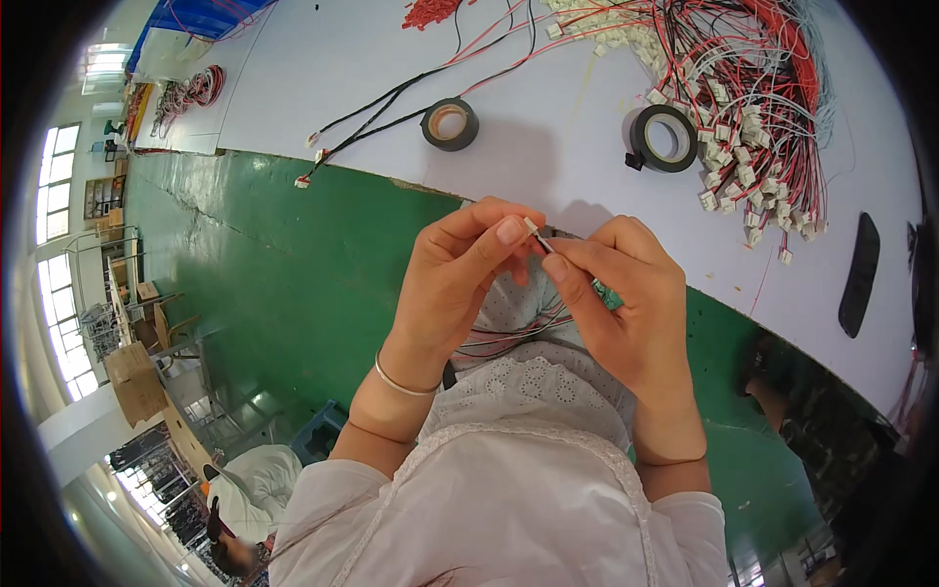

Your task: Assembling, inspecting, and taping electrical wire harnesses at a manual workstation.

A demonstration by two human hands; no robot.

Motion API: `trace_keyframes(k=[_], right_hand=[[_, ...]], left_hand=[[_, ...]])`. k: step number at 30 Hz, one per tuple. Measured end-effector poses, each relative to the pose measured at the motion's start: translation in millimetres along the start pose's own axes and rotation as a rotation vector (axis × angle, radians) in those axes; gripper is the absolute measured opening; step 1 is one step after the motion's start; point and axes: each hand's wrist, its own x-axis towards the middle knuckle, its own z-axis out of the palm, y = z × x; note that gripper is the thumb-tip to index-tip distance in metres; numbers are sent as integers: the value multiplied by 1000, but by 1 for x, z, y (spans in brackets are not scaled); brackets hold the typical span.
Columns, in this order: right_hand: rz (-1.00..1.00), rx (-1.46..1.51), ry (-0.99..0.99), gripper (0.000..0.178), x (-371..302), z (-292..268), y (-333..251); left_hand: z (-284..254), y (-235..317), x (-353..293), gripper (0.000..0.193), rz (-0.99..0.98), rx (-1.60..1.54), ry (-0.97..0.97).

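Just off the table's front edge, my left hand [468, 256] pinches a small white wire connector [531, 226] between thumb and forefinger. My right hand [626, 293] grips the thin dark and red wires [546, 245] right behind that connector, thumb against forefinger. The two hands nearly meet at the fingertips. Below them, a bundle of pink, white and dark wires [509, 338] lies across my lap; whether the held wires belong to it is hidden by my hands.
On the white table [587, 127] lie two rolls of black tape, one left [450, 124] and one right [665, 138]. A large heap of wired white connectors [748, 176] covers the right side. Black-sleeved cables [381, 103] reach over the left edge. Behind me sits another person [256, 484].
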Motion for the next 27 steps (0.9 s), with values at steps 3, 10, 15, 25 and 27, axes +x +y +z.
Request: trace_keyframes(k=[3,10,15,25,27], right_hand=[[25,28,-1,9,-1,0,0],[54,73,-37,11,1,-3,1],[81,83,-64,10,2,-6,0],[-56,-37,-2,8,5,-1,0],[-72,-57,7,8,7,-1,2]], left_hand=[[0,0,0,19,3,10,2],[0,2,2,18,64,106,-21],[-3,1,2,17,79,137,-47],[0,-7,2,13,187,199,-16],[-3,-9,4,14,216,246,-30]])
